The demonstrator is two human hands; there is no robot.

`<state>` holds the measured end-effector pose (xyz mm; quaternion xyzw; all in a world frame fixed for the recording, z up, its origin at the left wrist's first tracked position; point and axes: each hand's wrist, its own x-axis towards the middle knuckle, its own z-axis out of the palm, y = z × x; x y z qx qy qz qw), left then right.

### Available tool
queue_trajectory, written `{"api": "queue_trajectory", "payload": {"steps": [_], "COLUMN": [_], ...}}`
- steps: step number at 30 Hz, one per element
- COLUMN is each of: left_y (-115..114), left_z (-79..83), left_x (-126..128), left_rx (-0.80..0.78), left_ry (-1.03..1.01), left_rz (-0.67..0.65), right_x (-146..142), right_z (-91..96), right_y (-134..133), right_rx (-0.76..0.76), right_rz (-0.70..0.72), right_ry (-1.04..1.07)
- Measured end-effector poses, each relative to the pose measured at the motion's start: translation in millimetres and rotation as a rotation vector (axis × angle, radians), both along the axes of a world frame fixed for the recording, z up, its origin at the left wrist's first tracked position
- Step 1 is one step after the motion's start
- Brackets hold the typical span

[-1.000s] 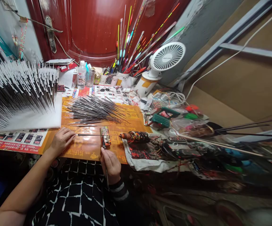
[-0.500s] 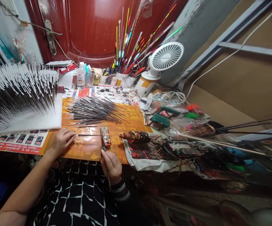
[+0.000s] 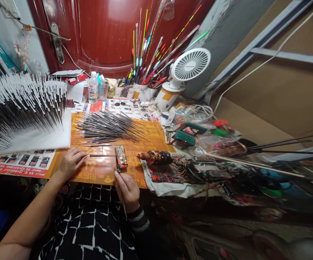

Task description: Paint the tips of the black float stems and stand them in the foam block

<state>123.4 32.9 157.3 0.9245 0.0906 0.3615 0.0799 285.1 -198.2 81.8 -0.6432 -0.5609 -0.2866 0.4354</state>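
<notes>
The left hand [image 3: 71,164] pinches a slender float stem [image 3: 108,155], its long axis running rightward from the fingertips across a paint-caked block [image 3: 121,158] just beyond the right hand [image 3: 128,191], which narrowly grips a slim brush [image 3: 123,206].

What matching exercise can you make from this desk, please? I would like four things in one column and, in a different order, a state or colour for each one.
Things:
1. Left hand
2. Right hand
3. Small fan
4. Foam block

States:
A. Holds a thin brush
B. White and round
C. Holds a long dark stick
D. Stuck with many white-tipped sticks

Right pairs: 1-C, 2-A, 3-B, 4-D
</notes>
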Motion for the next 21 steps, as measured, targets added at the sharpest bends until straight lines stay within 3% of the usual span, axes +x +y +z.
{"api": "queue_trajectory", "payload": {"steps": [21], "left_y": [1.8], "left_z": [-3.6], "left_x": [1.1], "left_rx": [-0.066], "left_ry": [0.036], "left_rz": [0.008], "right_x": [1.0], "right_z": [0.3], "right_y": [1.6], "right_rx": [0.054], "right_rz": [-0.018], "right_ry": [-0.044]}}
